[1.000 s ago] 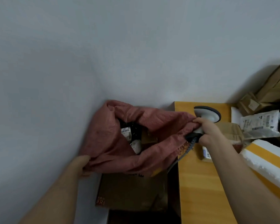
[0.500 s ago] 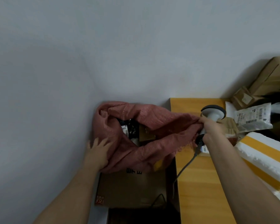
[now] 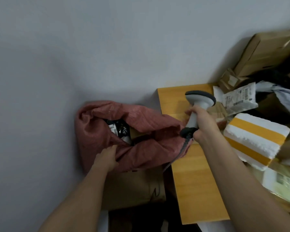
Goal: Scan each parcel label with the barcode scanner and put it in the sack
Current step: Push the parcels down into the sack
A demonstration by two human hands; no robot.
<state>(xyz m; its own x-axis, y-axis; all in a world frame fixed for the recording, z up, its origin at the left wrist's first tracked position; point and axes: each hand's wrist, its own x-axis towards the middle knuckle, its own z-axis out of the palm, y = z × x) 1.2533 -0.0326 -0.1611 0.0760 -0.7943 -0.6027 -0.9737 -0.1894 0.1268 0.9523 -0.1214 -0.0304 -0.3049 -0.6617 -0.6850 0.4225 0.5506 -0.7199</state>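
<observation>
- Sack of reddish-pink woven plastic [image 3: 141, 148] sits crumpled against the pale wall [image 3: 74, 47], its mouth gaping upward, its right edge just beside the left edge of the wooden table.
- Left hand [image 3: 107, 158] holds the near rim of the sack, fingers curled over the fabric.
- Inside the mouth lies a dark parcel with a white barcode label [image 3: 118, 129]; a brown cardboard edge shows just right of it.
- Right hand [image 3: 203, 124] is clenched round the handle of a grey and white barcode scanner [image 3: 197, 104], head up and tilted away, held above the table's left edge.
- Dark coiled cable [image 3: 182, 148] runs from the scanner's base down across the sack's right end.
- Orange-yellow wooden table [image 3: 194, 181] carries unsorted parcels on its right side.
- White foam box banded with yellow tape [image 3: 256, 138] lies just right of the right forearm.
- White plastic mailer bag with printed labels [image 3: 239, 99] lies beyond the scanner's head, near the wall.
- Large brown cardboard cartons [image 3: 266, 52] are stacked at the far right corner.
- Flat brown cardboard box [image 3: 132, 190] stands below the sack, partly covered by it.
</observation>
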